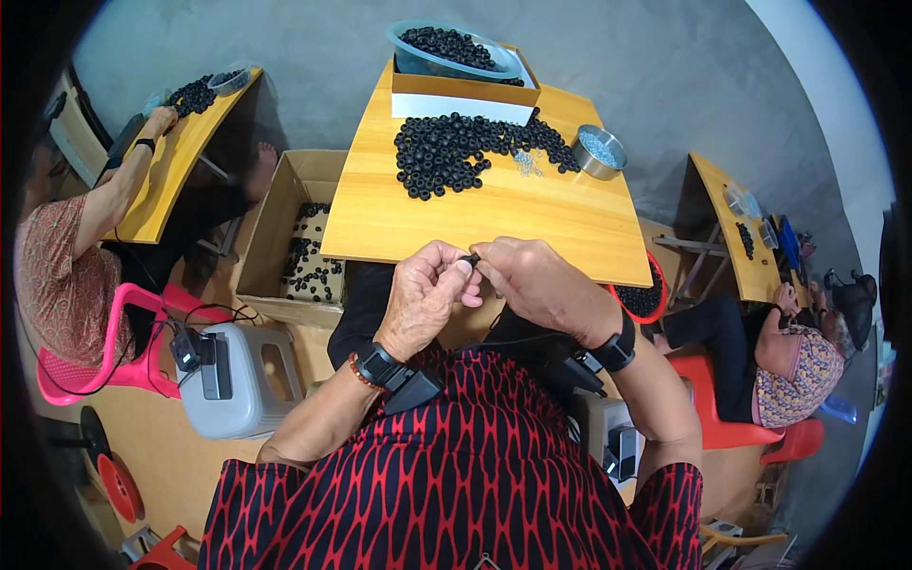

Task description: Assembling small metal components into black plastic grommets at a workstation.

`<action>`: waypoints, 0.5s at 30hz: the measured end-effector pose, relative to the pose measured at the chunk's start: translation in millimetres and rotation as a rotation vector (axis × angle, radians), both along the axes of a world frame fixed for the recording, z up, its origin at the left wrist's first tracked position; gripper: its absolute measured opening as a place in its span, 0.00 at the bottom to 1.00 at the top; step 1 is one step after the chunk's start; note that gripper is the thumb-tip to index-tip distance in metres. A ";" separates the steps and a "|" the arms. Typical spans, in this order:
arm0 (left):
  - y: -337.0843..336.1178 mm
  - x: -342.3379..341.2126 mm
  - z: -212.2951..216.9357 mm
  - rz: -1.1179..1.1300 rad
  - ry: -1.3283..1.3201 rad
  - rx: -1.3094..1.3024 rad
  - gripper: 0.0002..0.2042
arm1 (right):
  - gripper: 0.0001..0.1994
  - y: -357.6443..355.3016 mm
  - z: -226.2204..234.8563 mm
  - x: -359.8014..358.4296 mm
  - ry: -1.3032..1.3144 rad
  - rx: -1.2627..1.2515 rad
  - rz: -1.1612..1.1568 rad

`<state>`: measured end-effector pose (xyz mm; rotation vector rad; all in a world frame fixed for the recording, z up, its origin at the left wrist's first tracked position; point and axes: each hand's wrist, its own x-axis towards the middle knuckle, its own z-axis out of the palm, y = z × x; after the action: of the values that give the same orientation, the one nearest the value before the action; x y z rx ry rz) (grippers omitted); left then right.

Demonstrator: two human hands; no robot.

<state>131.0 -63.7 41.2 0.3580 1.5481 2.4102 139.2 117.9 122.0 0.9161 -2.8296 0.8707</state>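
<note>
Centrally, a small black ring (471, 258) is pinched between the fingertips of the left hand (426, 296) and the right hand (543, 285), which are brought together just above the near edge of the table (475, 223). Both hands are curled nearly closed, only thumbs and forefingers being extended to the ring; whether a second small part is held with it cannot be told. The ring is kept close to the body and over the lap, apparently so that fine finger work can be watched from above. A heap of like rings (465, 152) is spread at the far middle of the table, within reach, and beside it a steel bowl (598, 152) of small pale pieces is set to the right. A blue basin (454, 49) of rings is rested on a box at the far edge. A carton (294, 228) holding more rings is placed on the floor at the left.
</note>
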 end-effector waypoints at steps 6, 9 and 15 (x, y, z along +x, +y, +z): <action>-2.8 -0.1 1.0 -0.045 0.059 -0.032 0.08 | 0.07 3.7 18.0 -3.8 0.062 -0.007 0.126; -3.6 0.3 3.0 -0.044 0.104 -0.047 0.08 | 0.06 5.5 10.5 -3.2 0.077 -0.062 0.085; -3.9 0.7 0.5 -0.042 0.156 -0.049 0.09 | 0.06 6.3 6.2 1.1 0.056 -0.089 0.048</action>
<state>131.7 -67.6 41.7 0.5752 1.6434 2.3566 140.3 124.2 128.3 0.9849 -2.7079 0.9524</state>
